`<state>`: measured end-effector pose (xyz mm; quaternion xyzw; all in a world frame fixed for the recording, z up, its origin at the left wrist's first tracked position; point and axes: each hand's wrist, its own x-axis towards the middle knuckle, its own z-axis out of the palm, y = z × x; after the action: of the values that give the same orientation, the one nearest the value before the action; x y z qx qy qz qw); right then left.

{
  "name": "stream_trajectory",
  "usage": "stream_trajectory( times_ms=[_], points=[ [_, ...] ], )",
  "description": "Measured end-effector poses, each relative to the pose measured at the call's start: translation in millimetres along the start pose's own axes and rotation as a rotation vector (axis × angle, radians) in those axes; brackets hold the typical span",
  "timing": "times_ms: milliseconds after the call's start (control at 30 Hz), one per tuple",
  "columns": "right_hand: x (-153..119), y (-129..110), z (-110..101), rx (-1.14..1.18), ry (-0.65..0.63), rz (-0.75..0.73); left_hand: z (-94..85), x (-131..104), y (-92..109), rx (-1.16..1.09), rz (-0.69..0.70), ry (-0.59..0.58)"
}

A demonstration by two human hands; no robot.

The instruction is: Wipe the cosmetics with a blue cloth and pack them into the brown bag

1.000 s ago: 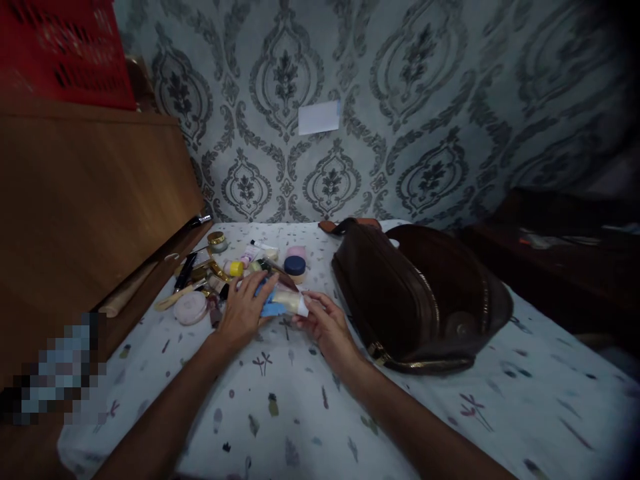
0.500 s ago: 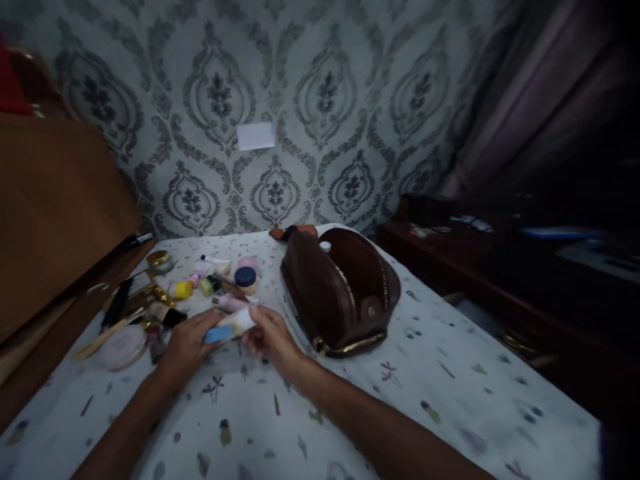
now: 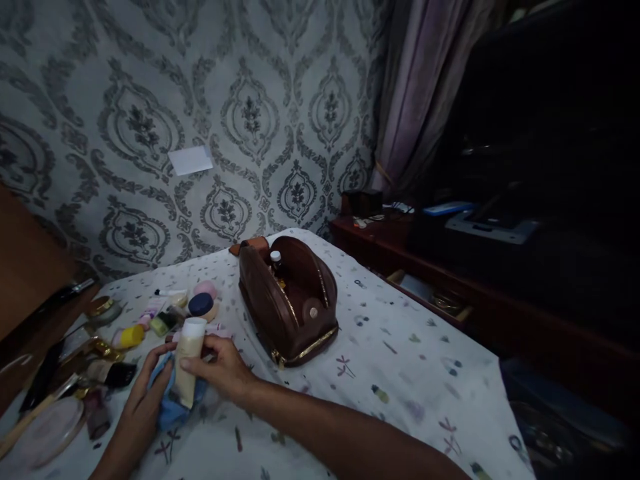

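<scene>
Leftmost, a pale-pink, disc-shaped case (image 3: 50, 432) lies flat, presumably resting stably on its broad face. The left hand (image 3: 140, 403), fingers partly curled, grasps a crumpled light-blue cloth (image 3: 173, 415) against a cream, white-capped plastic tube (image 3: 187, 365), apparently backing it. The right hand (image 3: 226, 368) pinches this tube nearly upright between thumb and fingers, seemingly for steadiness. Rightward, a dark-brown, leather-like bag (image 3: 263, 313) stands unzipped, leaving its interior accessible.

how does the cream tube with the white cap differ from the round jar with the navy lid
The cream tube with the white cap is long and slim; the round jar with the navy lid is squat. The tube is gripped in the right hand, while the jar rests on the white patterned cloth. Both appear closed.
</scene>
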<state>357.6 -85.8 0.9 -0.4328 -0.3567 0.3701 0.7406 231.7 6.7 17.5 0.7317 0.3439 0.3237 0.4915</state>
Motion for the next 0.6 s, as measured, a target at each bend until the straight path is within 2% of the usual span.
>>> stream_trajectory(
  times_ms=[100, 167, 233, 300, 500, 600],
  points=[
    [1, -6, -1, 0.037, 0.062, -0.029, 5.1, -5, 8, -0.173, -0.181, -0.097],
    [2, -11, -2, 0.010, 0.089, -0.037, 7.8, -7, 11, -0.279, -0.313, -0.109],
    [2, -17, -3, -0.014, 0.089, -0.051, 8.9, -6, 14, -0.305, -0.376, -0.087],
    [2, -24, -4, -0.022, 0.082, -0.069, 7.5, -4, 16, -0.262, -0.352, -0.065],
    [3, -54, -8, -0.150, 0.176, -0.233, -3.9, 6, 22, 0.060, -0.054, -0.144],
    [-2, -74, -11, -0.321, 0.111, -0.233, -7.5, 7, 23, 0.105, 0.001, -0.129]
  ],
)
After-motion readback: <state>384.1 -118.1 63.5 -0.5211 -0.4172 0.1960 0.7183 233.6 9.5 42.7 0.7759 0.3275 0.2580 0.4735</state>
